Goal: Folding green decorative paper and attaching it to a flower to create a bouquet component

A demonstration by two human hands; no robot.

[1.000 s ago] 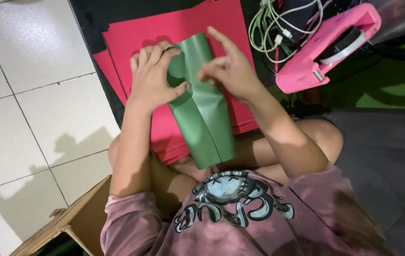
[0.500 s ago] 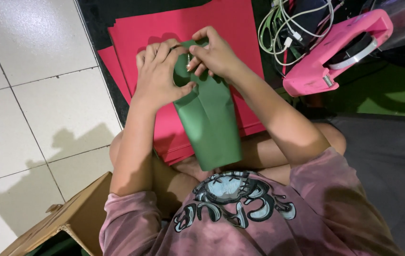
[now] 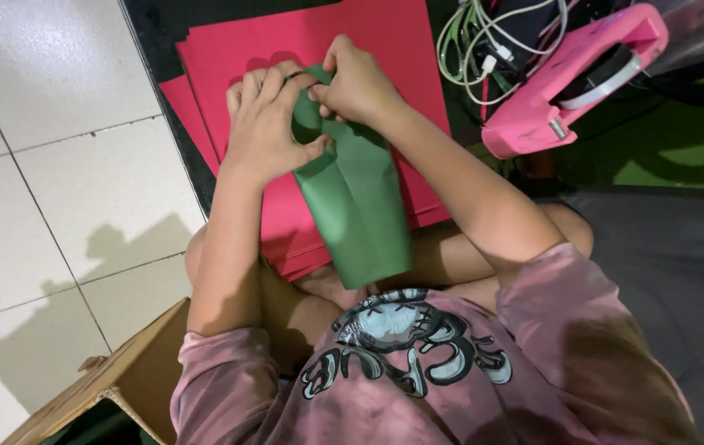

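Note:
A dark green sheet [image 3: 356,206], curled lengthwise into a loose tube, hangs over my lap. My left hand [image 3: 265,124] grips its upper left edge with the fingers wrapped around the curl. My right hand [image 3: 356,82] pinches the top edge right beside the left hand, fingers closed on the sheet. Under both hands lies a stack of red sheets [image 3: 311,41] on the floor, partly covered by the green sheet and my arms.
A pink hand-held tool [image 3: 570,78] lies at the upper right beside a tangle of light cables [image 3: 476,41]. A cardboard box [image 3: 105,387] stands at the lower left on white floor tiles [image 3: 47,165]. A green mat [image 3: 682,156] is at the right.
My right hand moved up and left to the top of the green sheet, meeting the left hand. The sheet's upper end is now curled tighter between both hands.

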